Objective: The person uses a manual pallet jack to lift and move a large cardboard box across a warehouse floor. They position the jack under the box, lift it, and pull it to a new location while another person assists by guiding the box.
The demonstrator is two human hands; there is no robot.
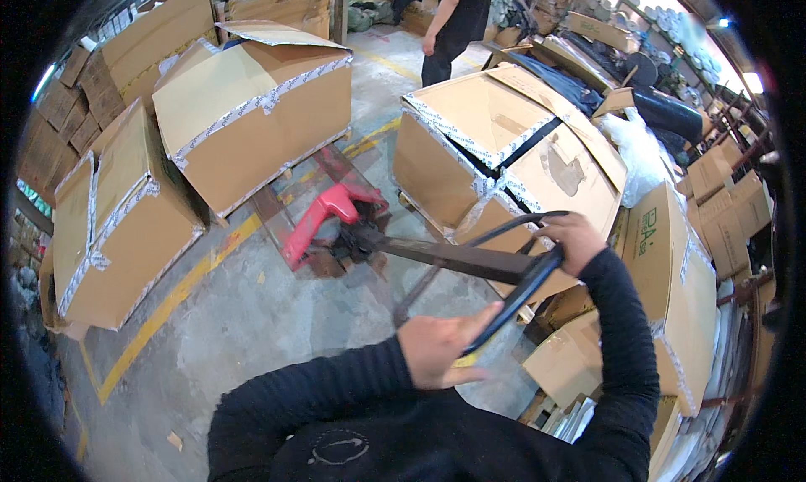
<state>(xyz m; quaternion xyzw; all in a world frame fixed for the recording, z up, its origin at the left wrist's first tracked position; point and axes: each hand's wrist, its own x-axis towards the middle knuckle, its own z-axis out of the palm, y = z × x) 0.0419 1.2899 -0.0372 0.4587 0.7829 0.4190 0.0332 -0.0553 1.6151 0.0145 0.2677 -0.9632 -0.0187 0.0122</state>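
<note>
A red pallet jack (334,203) stands on the floor in front of me, its handle slanting up toward my body. The forks reach away toward a large taped cardboard box (269,129) at the far left. My right hand (575,240) is wrapped round the upper right part of the black loop handle (519,304). Lower down, my left hand (441,348) lies against the near end of the loop with fingers stretched out and thumb apart, not closed round it.
Another large taped box (126,222) sits at the left, and a battered one (520,138) stands close beyond the handle. Upright cardboard (659,272) and a smaller carton (567,356) crowd my right. A person (457,20) in dark clothes stands at the back. Yellow lines (168,310) mark the floor.
</note>
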